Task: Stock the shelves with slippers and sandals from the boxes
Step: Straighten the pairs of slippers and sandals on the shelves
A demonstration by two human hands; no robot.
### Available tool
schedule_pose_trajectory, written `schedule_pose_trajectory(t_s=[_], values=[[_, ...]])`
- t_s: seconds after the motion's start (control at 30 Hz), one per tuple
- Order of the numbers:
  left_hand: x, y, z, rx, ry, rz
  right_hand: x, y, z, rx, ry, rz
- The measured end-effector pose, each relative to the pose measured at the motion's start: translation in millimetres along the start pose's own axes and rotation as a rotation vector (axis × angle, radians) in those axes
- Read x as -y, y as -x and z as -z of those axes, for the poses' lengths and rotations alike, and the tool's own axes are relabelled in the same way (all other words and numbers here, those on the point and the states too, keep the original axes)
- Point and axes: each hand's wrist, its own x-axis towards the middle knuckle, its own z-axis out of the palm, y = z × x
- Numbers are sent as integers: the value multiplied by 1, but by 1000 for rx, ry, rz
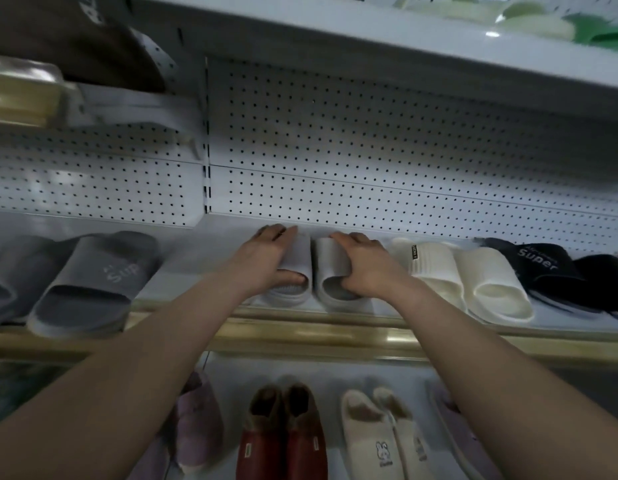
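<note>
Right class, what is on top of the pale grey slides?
The left hand grips the left slide, the right hand the right slide, thumbs tucked inside. Palms hide much of each strap.

Well left of the left grip [266,261], in pale letters on the strap of a grey slide [93,282]: "Sup", the rest lost to blur. Well right of the right grip [364,268], on a black slide [539,268]: "Super" in white, under a smaller line too blurred to read. Just beside the right grip, on a white slipper [435,271]: a dark tag [414,252], lettering illegible.
</note>
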Motion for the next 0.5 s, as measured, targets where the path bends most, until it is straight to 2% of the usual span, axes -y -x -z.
schedule_pose_trajectory(t_s=[0.5], values=[[7, 0, -9, -16, -4, 45, 3, 5, -1, -24, 53, -65]])
